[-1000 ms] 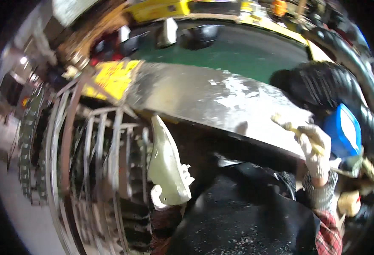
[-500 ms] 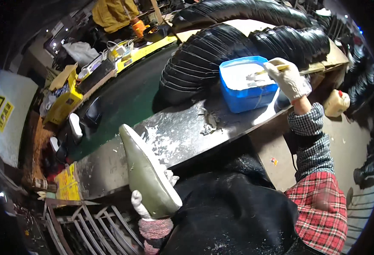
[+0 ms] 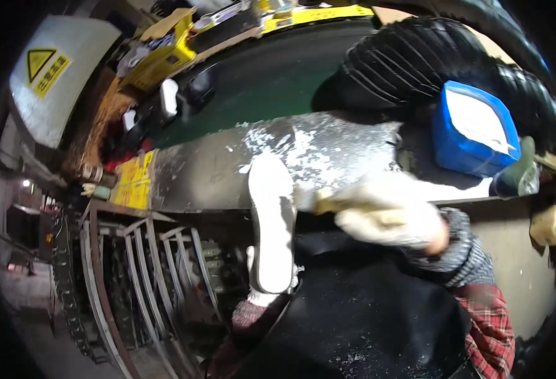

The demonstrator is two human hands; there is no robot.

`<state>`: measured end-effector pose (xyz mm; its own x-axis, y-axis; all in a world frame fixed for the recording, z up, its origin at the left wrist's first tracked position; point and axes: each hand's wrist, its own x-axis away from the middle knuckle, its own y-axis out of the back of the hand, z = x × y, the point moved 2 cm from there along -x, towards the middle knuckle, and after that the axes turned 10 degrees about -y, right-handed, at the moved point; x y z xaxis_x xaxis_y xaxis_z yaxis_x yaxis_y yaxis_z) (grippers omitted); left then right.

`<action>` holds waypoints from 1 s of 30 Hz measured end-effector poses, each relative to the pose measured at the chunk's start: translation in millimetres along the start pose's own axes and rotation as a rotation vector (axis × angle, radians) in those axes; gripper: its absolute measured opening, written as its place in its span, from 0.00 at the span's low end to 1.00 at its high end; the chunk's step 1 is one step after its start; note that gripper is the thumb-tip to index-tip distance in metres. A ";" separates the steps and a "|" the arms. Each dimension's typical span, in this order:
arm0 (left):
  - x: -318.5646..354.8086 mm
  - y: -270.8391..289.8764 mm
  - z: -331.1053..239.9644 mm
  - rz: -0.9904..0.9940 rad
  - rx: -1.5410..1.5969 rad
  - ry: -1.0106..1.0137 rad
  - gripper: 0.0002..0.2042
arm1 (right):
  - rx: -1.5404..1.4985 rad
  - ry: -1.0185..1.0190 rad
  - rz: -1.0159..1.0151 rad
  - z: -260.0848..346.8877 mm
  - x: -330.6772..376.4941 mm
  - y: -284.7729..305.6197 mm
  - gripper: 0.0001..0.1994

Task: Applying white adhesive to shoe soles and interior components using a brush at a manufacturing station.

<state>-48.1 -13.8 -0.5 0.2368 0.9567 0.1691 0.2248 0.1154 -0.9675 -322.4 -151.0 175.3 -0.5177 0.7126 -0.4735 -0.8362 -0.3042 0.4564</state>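
Note:
My left hand [image 3: 266, 295], in a white glove, is closed round the heel end of a shoe [image 3: 273, 227] in front of the bench. The shoe's white sole faces up, so its olive-green upper is hidden. My gloved right hand [image 3: 385, 211], smeared by motion, grips a brush [image 3: 314, 199]. The blurred bristle end is beside the sole's right edge; whether it touches cannot be made out. A blue tub [image 3: 470, 159] of white paste stands on the bench, to the right and beyond my right hand.
White smears mark the metal bench top [image 3: 208, 174]. Behind it runs a dark green belt [image 3: 259, 98] carrying dark shoes with white soles. Black ribbed ducting [image 3: 398, 60] lies behind the tub. A metal rack [image 3: 145, 265] stands at lower left, and a pale jug [image 3: 546, 226] at far right.
My right hand with the brush has come left from the tub to the shoe. The left hand has turned the shoe so its sole faces up. The view has swung left.

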 end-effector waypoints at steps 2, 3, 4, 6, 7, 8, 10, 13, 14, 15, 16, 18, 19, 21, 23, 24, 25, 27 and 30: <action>4.2 28.2 -4.0 0.044 0.136 -0.017 0.43 | -0.104 -0.039 0.071 -20.3 -31.1 -55.5 0.14; 6.5 37.7 -6.0 0.071 0.199 -0.019 0.42 | -0.187 -0.145 0.055 -30.6 -50.3 -63.3 0.14; 9.8 48.7 -8.3 0.010 0.070 -0.075 0.44 | -0.268 -0.255 0.039 -41.7 -66.7 -69.9 0.14; 10.1 74.6 -11.4 -0.129 -0.188 -0.135 0.49 | -0.436 -0.455 -0.068 -71.4 -77.0 -71.5 0.14; 11.8 88.4 -9.6 -0.103 -0.108 -0.107 0.46 | -0.420 -0.473 0.001 -71.4 -70.2 -62.7 0.13; 15.1 97.8 -4.7 -0.086 -0.018 -0.090 0.44 | -0.431 -0.448 0.088 -62.0 -60.3 -57.2 0.12; -3.8 34.7 -4.0 -0.106 -0.371 -0.153 0.47 | -0.318 -0.466 0.197 -62.2 -22.5 -52.2 0.11; -12.7 35.2 -4.7 0.006 -0.128 -0.072 0.44 | -0.208 -0.132 0.233 -31.1 -29.6 -57.0 0.11; -9.8 37.4 -6.6 0.025 0.126 0.007 0.43 | -0.304 -0.244 0.130 -33.2 -50.4 -61.4 0.12; -15.8 38.7 -12.3 0.206 0.125 0.034 0.41 | -0.395 -0.358 0.030 -35.4 -74.7 -64.7 0.13; -18.0 43.3 -14.9 0.384 0.123 0.062 0.40 | -0.262 -0.369 -0.032 -40.6 -105.8 -64.3 0.15; -20.8 33.0 -9.2 0.192 0.166 0.043 0.40 | -0.057 -0.391 -0.034 -57.4 -122.1 -56.4 0.14; -17.4 18.5 -9.1 0.061 0.137 0.004 0.41 | -0.096 -0.333 0.096 -42.5 -117.7 -57.9 0.14; -19.6 14.0 -9.7 0.138 0.159 -0.011 0.41 | -0.013 -0.143 0.315 3.9 -92.7 -62.0 0.12; -21.9 -10.3 -12.3 0.214 0.349 0.036 0.38 | 0.151 0.130 0.367 26.6 -58.4 -67.0 0.10; -17.7 -17.0 -9.6 0.014 0.462 0.002 0.38 | 0.022 0.117 0.382 21.0 -49.4 -70.5 0.10; -19.2 -37.0 -9.1 -0.001 0.169 0.031 0.38 | -0.096 0.101 0.392 20.1 -41.3 -71.2 0.09; -20.6 -25.2 -11.5 0.203 0.301 0.025 0.36 | -0.169 -0.189 0.286 6.7 -42.8 -68.5 0.09; -23.8 -24.4 -9.6 0.068 0.343 0.002 0.35 | -0.314 -0.497 0.221 13.3 -37.4 -70.4 0.09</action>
<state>-50.2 -42.0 20.9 0.2423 0.9648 0.1019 -0.1222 0.1345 -0.9834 -241.8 -147.8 170.9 -0.6016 0.7974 0.0477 -0.7713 -0.5954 0.2249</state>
